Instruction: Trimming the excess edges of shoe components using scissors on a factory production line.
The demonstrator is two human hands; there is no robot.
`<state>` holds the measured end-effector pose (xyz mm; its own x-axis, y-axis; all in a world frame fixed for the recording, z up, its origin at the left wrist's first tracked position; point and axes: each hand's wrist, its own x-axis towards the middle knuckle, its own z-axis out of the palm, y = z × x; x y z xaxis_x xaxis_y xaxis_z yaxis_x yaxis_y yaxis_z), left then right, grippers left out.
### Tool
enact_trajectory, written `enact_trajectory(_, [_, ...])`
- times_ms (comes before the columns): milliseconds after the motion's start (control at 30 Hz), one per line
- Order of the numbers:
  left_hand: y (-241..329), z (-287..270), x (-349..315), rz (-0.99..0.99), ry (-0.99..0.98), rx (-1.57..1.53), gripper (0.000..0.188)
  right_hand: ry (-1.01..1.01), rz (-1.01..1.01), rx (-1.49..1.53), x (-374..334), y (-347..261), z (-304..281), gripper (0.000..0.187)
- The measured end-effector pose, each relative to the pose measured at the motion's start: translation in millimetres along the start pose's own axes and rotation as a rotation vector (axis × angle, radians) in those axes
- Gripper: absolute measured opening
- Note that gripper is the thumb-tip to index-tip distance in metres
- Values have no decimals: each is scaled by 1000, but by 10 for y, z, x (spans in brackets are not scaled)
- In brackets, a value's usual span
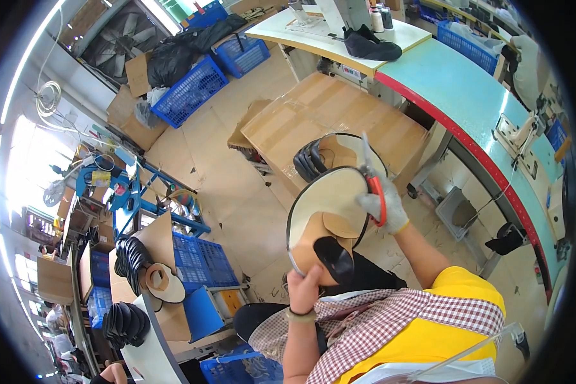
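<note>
My left hand (305, 289) is closed, thumb on top, at the lower edge of a tan piece with a glossy black oval patch (334, 258). Beyond it spreads a wide cream panel (323, 191) with a black edge; the tan piece overlaps it, and I cannot tell whether they are joined. My right hand (387, 208), in a pale glove, grips red-handled scissors (377, 200). Their blades point away from me, beside the panel's right edge. Just past the panel, another black-edged cream piece (349, 148) and a bundle of black curved pieces (309, 161) rest on a carton.
The large cardboard carton (339, 105) stands before me. A turquoise table (454, 77) with a red edge curves along the right, adjoining a white sewing table (301, 32) with a black shoe (371, 45). Left are stacked black pieces (127, 325) and blue crates (205, 261).
</note>
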<state>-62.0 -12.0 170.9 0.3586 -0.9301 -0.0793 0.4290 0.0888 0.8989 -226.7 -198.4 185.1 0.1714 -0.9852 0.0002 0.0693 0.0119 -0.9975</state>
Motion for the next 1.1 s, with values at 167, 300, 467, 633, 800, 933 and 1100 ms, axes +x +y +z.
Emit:
enact_trajectory(167, [-317, -15, 931, 275, 372, 726, 14, 83, -348, -437, -452, -597, -264, 54])
enact_trajectory(300, [-310, 4, 1598, 416, 469, 819, 12, -62, -689, -460, -470, -634, -309, 44])
enact_trajectory(467, [-28, 530, 1818, 179, 236, 213, 23, 505, -763, -321, -86, -349, -495, 51])
enact_trajectory(633, [279, 1073, 1788, 560, 253, 950, 33, 568, -385, -82, 153, -357, -675, 54])
enact_trajectory(800, [125, 1184, 2226, 502, -24, 1162, 50, 502, -122, 221, 495, 291, -696, 49])
enact_trajectory(933, [-268, 493, 2200, 586, 56, 902, 56, 616, -51, 149, 741, 939, -296, 36])
enact_trajectory(1100, [-354, -871, 1773, 359, 349, 920, 39, 354, -52, 128, 743, 1056, -387, 18])
